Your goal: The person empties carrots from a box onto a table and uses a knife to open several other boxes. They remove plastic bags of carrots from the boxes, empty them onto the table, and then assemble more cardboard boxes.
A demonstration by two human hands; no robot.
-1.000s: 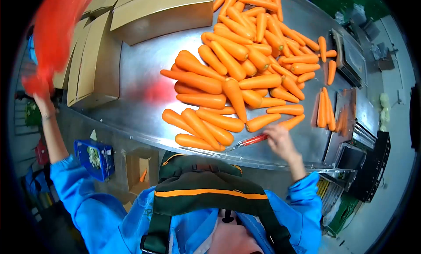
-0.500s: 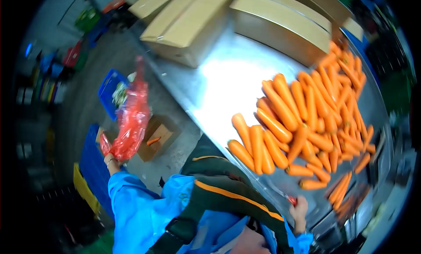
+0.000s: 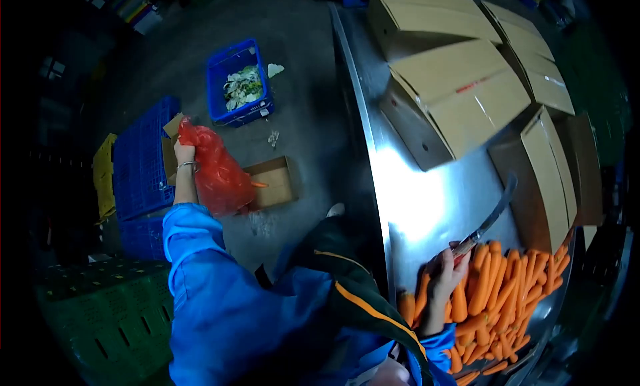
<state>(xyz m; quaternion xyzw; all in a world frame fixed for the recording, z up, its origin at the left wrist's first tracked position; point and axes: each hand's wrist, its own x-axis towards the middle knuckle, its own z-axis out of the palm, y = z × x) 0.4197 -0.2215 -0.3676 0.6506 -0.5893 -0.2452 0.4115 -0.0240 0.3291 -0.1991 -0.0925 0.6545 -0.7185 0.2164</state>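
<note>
My left hand (image 3: 184, 153) is closed around the gathered top of a red plastic bag (image 3: 219, 176), which hangs out to the left of the table. The bag is crumpled, and what it holds, if anything, I cannot make out. Behind its lower part is an open cardboard box (image 3: 279, 184) on the floor, with a carrot (image 3: 259, 184) showing in it. Over the table, my right hand (image 3: 448, 274) grips a curved-bladed knife (image 3: 490, 218) by its handle, the blade pointing up and away. Just beside and under that hand lies a heap of orange carrots (image 3: 500, 289).
Several closed cardboard boxes (image 3: 460, 96) stand at the far side of the metal table (image 3: 407, 186). On the floor, a blue crate (image 3: 263, 109) holds leafy scraps. Stacked blue crates (image 3: 143, 156) and a green crate (image 3: 113, 319) are at the left.
My view has turned to the left. The red bag now hangs fuller and rounder from my left hand. My right hand has moved from the table's near edge to over the carrots, with the knife blade now visible.
</note>
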